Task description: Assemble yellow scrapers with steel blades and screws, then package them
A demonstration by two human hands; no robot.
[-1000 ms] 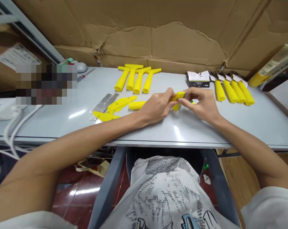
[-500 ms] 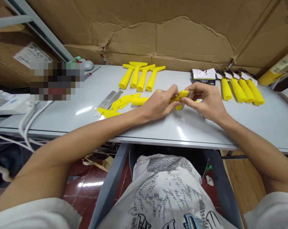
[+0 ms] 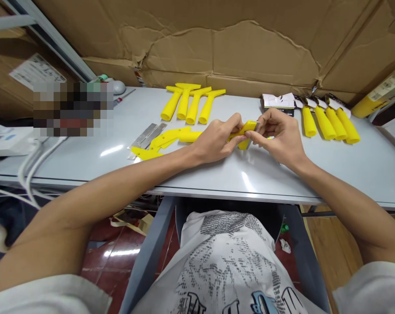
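My left hand (image 3: 219,138) is closed round a yellow scraper handle (image 3: 250,126) above the table. At the handle's wide end, my right hand (image 3: 280,136) pinches a thin metal blade (image 3: 257,127), which touches the yellow plastic. Another yellow handle (image 3: 188,137) lies partly behind my left hand. Flat yellow pieces (image 3: 171,136) and a few metal blades (image 3: 147,138) are on the table to the left. Several yellow handles (image 3: 192,107) stand in a row farther back.
Several yellow-handled tools with black and white heads (image 3: 326,122) lie at the right, beside a small box (image 3: 278,104). Cardboard (image 3: 233,52) lines the table's back. White cables (image 3: 37,165) hang over the left edge.
The blade at my right fingertips has tilted and shows more of its edge against the handle. Both hands stay at nearly the same place, and the view has shifted slightly.
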